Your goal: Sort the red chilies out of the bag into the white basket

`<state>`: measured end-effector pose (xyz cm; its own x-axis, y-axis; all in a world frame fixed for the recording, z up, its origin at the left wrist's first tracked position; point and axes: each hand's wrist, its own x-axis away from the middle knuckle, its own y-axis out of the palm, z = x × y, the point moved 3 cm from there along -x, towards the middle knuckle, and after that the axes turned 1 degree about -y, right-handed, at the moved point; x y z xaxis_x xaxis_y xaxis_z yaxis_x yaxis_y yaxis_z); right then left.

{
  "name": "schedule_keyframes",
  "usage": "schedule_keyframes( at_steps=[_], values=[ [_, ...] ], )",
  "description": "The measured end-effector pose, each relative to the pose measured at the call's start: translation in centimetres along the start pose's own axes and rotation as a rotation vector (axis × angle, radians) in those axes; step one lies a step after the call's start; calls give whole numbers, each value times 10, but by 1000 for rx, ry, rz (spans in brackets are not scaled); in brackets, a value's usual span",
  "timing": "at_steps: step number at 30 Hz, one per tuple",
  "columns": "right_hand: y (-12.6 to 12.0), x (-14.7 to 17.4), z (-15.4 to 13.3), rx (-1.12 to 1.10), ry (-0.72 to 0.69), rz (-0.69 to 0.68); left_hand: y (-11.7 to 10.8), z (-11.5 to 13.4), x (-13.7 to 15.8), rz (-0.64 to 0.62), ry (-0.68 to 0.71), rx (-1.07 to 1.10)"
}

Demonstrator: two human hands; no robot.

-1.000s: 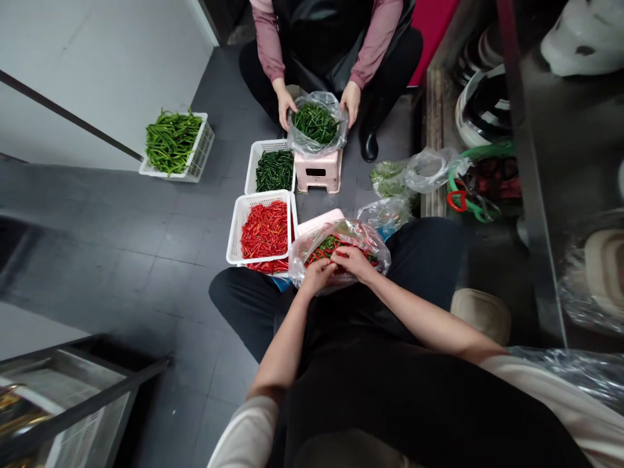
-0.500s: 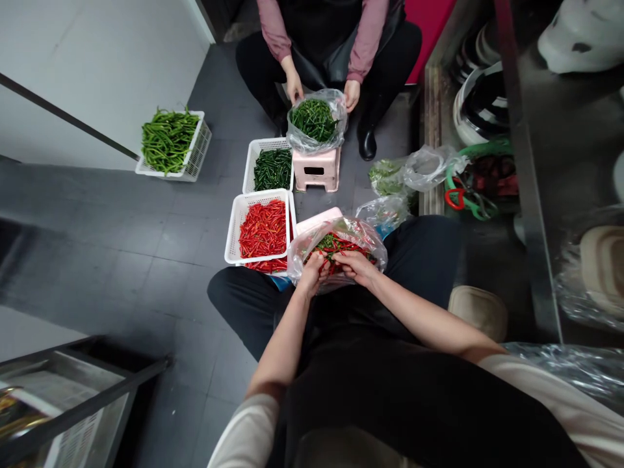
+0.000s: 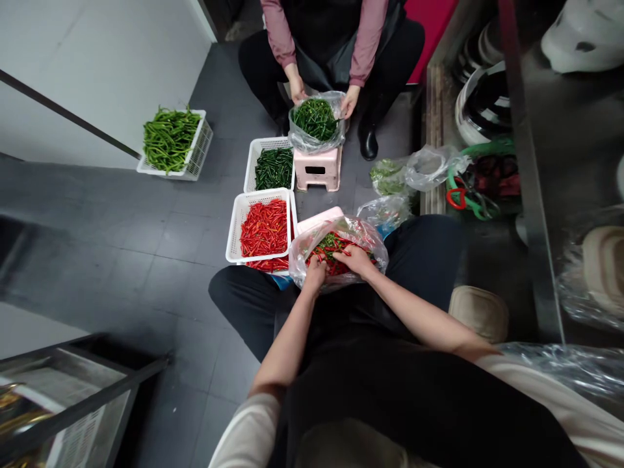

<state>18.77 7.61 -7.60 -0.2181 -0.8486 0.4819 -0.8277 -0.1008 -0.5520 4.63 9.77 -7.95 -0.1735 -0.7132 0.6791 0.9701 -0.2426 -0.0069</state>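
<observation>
An open clear plastic bag [image 3: 298,265] between my knees holds red chilies with green stems [image 3: 330,243]. Both my hands are inside its mouth. My left hand [image 3: 316,273] has its fingers closed on a red chili. Beside it, my right hand [image 3: 357,260] pinches another red chili between thumb and fingers. The fingertips are partly hidden, so the hold is seen only roughly. Left of the bag, a white basket [image 3: 234,224] of loose red chilies [image 3: 264,229] rests on a second basket with more red chilies [image 3: 268,265].
Opposite, a co-worker's hands [image 3: 350,101] hold a bag of green chilies [image 3: 316,119] on a pink stool [image 3: 316,170]. A white basket [image 3: 252,156] holds dark green chilies; another basket [image 3: 199,153] of green peppers stands by the wall. Red-handled scissors [image 3: 457,197] lie at a shelf [image 3: 536,247].
My hands have moved slightly apart inside the bag; before, their fingertips were close together over the chilies. The co-worker's hands have shifted a little on the other bag.
</observation>
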Motion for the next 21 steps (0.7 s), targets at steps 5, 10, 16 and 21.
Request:
schedule_keyframes(
  at_steps=[5,10,16,21],
  values=[
    [10,5,4,-567,56,-196,7,5,10,-212,-101,240],
    [19,8,3,-688,15,-170,13,5,17,-194,-66,194],
    [10,4,10,-711,48,-10,11,1,16,-219,-188,110],
    [11,4,8,-948,239,-158,9,0,13,-114,-64,-42]
  ],
)
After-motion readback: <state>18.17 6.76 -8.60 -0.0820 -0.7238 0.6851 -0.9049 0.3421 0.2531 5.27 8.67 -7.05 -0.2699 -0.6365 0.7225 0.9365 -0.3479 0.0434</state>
